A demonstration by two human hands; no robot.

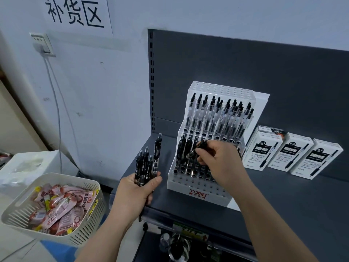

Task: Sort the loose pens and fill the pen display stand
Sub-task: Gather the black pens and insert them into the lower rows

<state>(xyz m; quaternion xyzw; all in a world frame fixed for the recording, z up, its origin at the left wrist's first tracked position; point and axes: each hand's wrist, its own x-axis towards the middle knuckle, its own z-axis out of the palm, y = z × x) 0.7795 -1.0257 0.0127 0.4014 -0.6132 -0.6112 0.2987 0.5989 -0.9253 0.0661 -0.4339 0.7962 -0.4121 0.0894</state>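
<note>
Head view, one frame.

- **Display stand** [197,192]: white, stepped, sitting on the dark shelf [283,201] at centre frame. The top tier is full of clear pens [217,116], clips up. The middle tier has a few black pens [184,148] at its left end. The rest of the middle tier and the front rows are empty holes [190,170].
- **Left hand** [139,188]: lower centre, left of the stand and clear of it. Its fingers [154,181] are curled round a bundle of black pens [146,163], held upright with the clip ends up.
- **Right hand** [222,161]: over the middle tier. Fingertips and thumb pinch a single pen [200,145]. Motion blur hides exactly how the fingers lie on it.
- **Key relation:** the single pen is tilted, with its long axis running lower left to upper right in the frame. Its lower end hangs just above the empty holes right of the seated black pens. The holes run vertically, so I judge the pen must be swung upright before it can drop in. The target hole lies below and slightly left of the right fingertips. The right hand is much the nearer hand; the left acts as the supply.
- **Progress (estimate):** roughly half filled.
- **Also in view:** three boxes of pens [292,152] at right on the shelf, and a basket [90,220] of snack packets at lower left.
</note>
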